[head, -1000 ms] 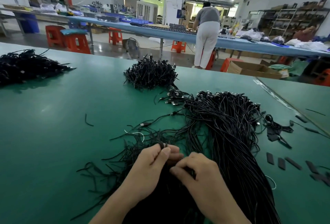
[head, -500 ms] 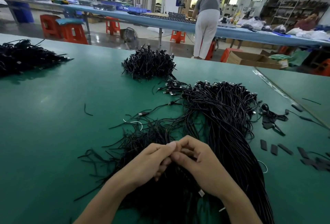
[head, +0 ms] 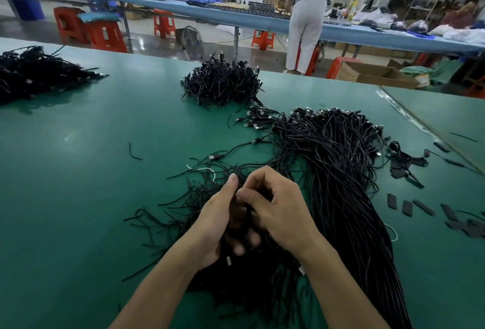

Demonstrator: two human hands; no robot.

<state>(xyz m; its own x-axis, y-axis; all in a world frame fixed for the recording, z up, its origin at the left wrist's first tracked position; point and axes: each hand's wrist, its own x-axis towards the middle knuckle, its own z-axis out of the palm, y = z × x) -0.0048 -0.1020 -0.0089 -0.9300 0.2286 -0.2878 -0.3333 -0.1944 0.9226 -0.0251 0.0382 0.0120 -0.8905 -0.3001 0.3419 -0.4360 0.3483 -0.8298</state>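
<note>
A big pile of loose black cables (head: 338,171) with plugs at the far ends lies on the green table (head: 78,184). Over its near left part my two hands meet. My left hand (head: 223,221) curls its fingers round a small bunch of black cables (head: 245,217). My right hand (head: 278,210) pinches the same bunch from the right, fingers bent. The bunch is mostly hidden between the palms.
A coiled cable heap (head: 223,83) sits at the back middle, another cable heap (head: 34,71) at far left. Short black strips (head: 409,206) lie scattered at right. Beyond the table edge stand red stools (head: 105,36), a cardboard box (head: 375,75), a long blue bench and a standing person (head: 305,18).
Both hands have stayed together on the bunch, working it between the fingers. The camera has tilted, so the hands and piles sit higher in view.
</note>
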